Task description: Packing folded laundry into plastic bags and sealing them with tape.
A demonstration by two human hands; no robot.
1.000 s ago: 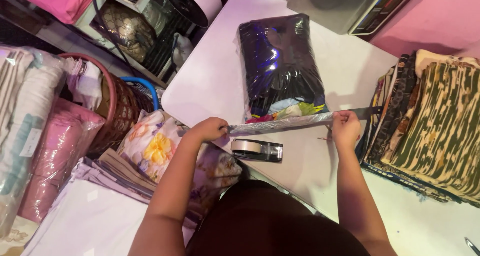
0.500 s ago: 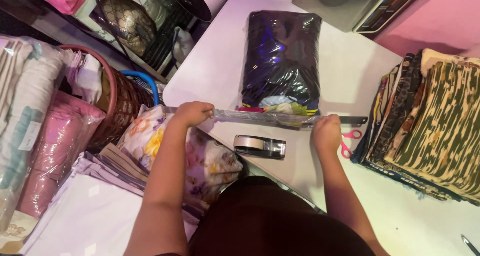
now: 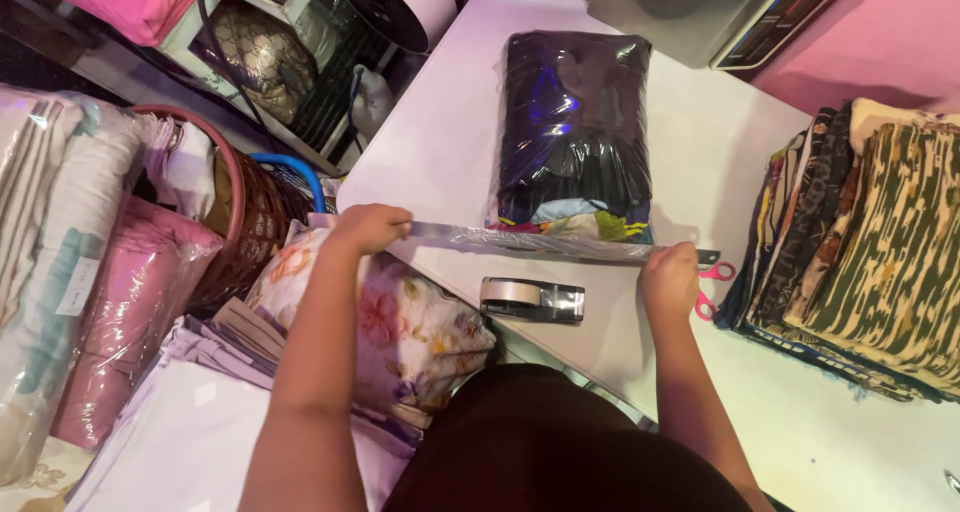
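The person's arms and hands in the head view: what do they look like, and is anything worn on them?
Both arms are bare from the upper arm down, with no sleeves in view. The left hand and right hand wear no gloves; no rings, watch or bracelets show. The arms are slim, and a dark brown garment covers the body below.

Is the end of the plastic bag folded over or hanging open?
Folded over. The bag lies flat on the table, and the left hand and right hand pinch its near edge into one flat, tight strip.
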